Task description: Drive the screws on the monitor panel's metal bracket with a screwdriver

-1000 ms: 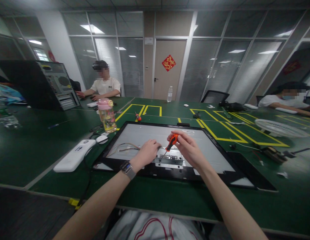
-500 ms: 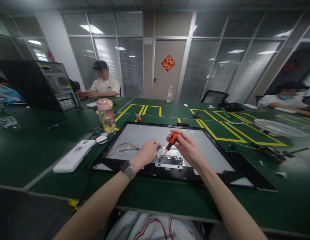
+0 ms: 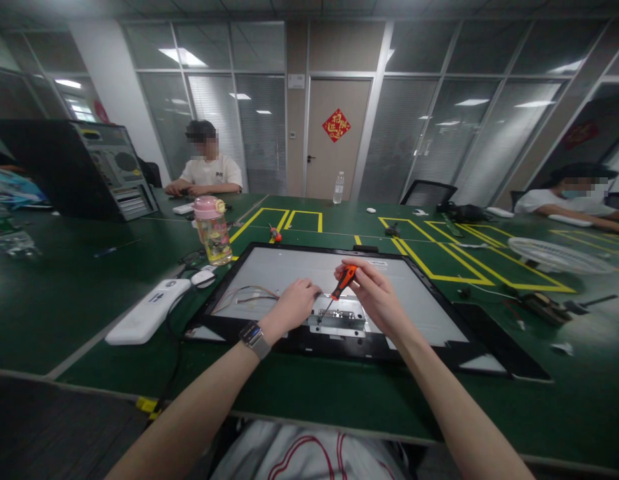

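Slantwise, one orange-and-black screwdriver [image 3: 344, 283] points down into one silvery metal bracket [image 3: 339, 329] near the front edge of one large flat panel [image 3: 274, 267], its handle grasped by the fingers of the right hand [image 3: 375, 290]. The left hand [image 3: 296, 308], with one watch [image 3: 254, 339] on its wrist, has its fingers bent at the bracket's upper left; whether they grip anything cannot be told. A few thin wires [image 3: 249, 291] curve over the panel's left part. The panel, pale inside a black border, lies flat on one green counter [image 3: 309, 393] marked with yellow tape outlines [image 3: 306, 213]. Just beside its right edge is one dark slab [image 3: 502, 341]; at left rest one long white device [image 3: 148, 313] and one small white disc [image 3: 203, 278]. Two bottles stand upright beyond: one pink-lidded bottle [image 3: 212, 235] near the panel's corner, one clear bottle [image 3: 338, 189] farther back. One black computer tower [image 3: 69, 170] is at far left, and one white oval object [image 3: 559, 256] lies at right. Two other people sit at the counter, one person at left [image 3: 212, 172], one at right, before one door [image 3: 336, 163] bearing one red diamond sign [image 3: 336, 125].
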Available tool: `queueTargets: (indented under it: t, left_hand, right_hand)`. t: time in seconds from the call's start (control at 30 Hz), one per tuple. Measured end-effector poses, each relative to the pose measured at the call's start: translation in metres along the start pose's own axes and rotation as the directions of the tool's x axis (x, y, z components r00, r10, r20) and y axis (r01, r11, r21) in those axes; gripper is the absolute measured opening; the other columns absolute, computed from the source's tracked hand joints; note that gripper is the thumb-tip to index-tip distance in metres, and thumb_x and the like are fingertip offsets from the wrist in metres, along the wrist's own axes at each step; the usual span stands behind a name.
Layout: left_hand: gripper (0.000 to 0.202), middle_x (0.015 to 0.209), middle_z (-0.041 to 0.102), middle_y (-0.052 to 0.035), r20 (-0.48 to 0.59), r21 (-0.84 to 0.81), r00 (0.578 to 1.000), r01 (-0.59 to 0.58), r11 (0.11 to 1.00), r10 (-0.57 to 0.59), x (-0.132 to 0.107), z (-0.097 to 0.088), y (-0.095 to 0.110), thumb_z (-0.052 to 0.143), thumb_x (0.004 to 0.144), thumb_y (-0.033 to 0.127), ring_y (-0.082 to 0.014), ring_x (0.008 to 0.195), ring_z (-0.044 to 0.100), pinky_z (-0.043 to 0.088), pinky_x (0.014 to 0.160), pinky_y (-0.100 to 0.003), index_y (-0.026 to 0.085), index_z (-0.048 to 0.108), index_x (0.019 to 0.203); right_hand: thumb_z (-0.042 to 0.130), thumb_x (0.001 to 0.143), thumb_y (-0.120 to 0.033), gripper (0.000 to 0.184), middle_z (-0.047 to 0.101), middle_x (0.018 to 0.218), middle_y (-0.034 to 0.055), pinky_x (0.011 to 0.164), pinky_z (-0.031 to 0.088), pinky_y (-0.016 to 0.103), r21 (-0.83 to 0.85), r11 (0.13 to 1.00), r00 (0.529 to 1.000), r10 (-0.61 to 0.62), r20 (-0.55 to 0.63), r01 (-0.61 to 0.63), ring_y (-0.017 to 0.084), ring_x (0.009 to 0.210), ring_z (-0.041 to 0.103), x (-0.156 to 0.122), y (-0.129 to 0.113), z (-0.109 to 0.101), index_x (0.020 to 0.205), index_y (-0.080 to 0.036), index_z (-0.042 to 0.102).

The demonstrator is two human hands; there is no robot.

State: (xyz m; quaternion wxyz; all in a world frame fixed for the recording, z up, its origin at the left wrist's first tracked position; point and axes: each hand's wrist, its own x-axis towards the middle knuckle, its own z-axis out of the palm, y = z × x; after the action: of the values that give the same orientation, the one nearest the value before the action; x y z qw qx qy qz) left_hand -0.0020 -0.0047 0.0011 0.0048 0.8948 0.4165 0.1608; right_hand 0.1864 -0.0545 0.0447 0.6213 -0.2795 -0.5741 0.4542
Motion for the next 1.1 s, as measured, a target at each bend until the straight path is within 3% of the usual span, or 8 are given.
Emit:
queueTargets:
  t: [0.17,0.4,0.53,0.63,0.73,0.87,1.1]
  left_hand:
    - [0.034,0.106,0.065,-0.0103,0.002,-0.009,1.000,-0.004,1.000,0.004,0.0002,-0.0008,0.0004,0.039,0.098,0.011,-0.0226,0.101,0.058,0.046,0.094,-0.035,0.014,0.067,0.116]
    - [0.033,0.105,0.065,-0.0102,0.009,0.006,1.000,-0.011,1.000,0.011,0.0002,0.0004,-0.0008,0.039,0.097,0.011,-0.0223,0.100,0.057,0.046,0.093,-0.035,0.014,0.066,0.114]
    - [0.033,0.105,0.065,-0.0093,0.009,0.007,1.000,0.001,1.000,-0.001,-0.0003,-0.0017,0.0008,0.039,0.098,0.012,-0.0220,0.098,0.057,0.045,0.092,-0.034,0.015,0.066,0.115]
    - [0.033,0.104,0.065,-0.0088,0.002,0.004,1.000,0.002,1.000,-0.002,-0.0004,-0.0015,0.0007,0.039,0.098,0.012,-0.0220,0.099,0.057,0.045,0.092,-0.034,0.015,0.067,0.115]
    - [0.032,0.103,0.065,-0.0082,-0.005,-0.007,1.000,0.003,1.000,-0.003,-0.0003,0.0000,-0.0006,0.039,0.099,0.013,-0.0221,0.098,0.057,0.045,0.092,-0.034,0.016,0.067,0.114]
    - [0.031,0.104,0.064,-0.0082,-0.015,-0.016,1.000,0.002,1.000,-0.002,-0.0004,0.0009,-0.0015,0.040,0.098,0.013,-0.0221,0.098,0.057,0.046,0.091,-0.034,0.016,0.067,0.113]
    - [0.033,0.106,0.065,-0.0095,-0.006,-0.006,1.000,-0.006,1.000,0.006,-0.0008,-0.0005,-0.0001,0.039,0.098,0.012,-0.0226,0.101,0.057,0.045,0.094,-0.035,0.014,0.067,0.116]
  right_hand:
    - [0.077,0.076,-0.053,0.025,0.071,0.099,0.0019,0.096,0.052,0.045,-0.033,0.999,1.000,-0.009,0.016,0.010,0.021,0.092,0.069,0.0002,0.0026,-0.0016,0.086,-0.030,0.075]
    - [0.069,0.085,-0.051,0.030,0.075,0.097,0.0050,0.096,0.051,0.048,-0.007,1.000,0.999,0.008,0.049,-0.007,0.024,0.098,0.069,-0.0013,0.0006,-0.0004,0.105,-0.030,0.073]
    - [0.073,0.081,-0.052,0.026,0.073,0.104,0.0038,0.097,0.051,0.047,-0.018,1.000,0.998,0.012,0.059,-0.011,0.023,0.095,0.069,-0.0013,0.0004,-0.0004,0.096,-0.030,0.074]
    - [0.078,0.077,-0.050,0.024,0.072,0.098,0.0019,0.092,0.053,0.045,-0.010,1.000,0.998,0.021,0.064,-0.021,0.021,0.090,0.070,-0.0015,0.0010,-0.0011,0.090,-0.030,0.075]
    - [0.075,0.080,-0.049,0.026,0.074,0.092,0.0021,0.093,0.053,0.045,0.014,0.999,0.997,0.032,0.077,-0.033,0.022,0.092,0.070,-0.0021,0.0001,-0.0001,0.099,-0.031,0.075]
    - [0.070,0.085,-0.050,0.028,0.075,0.100,0.0045,0.099,0.050,0.048,0.029,0.999,0.996,0.026,0.083,-0.028,0.023,0.099,0.069,-0.0026,-0.0013,0.0020,0.105,-0.031,0.073]
    - [0.081,0.075,-0.048,0.023,0.073,0.091,0.0003,0.090,0.053,0.040,0.020,0.999,0.999,0.039,0.031,-0.040,0.020,0.089,0.069,-0.0011,0.0016,-0.0020,0.089,-0.031,0.077]
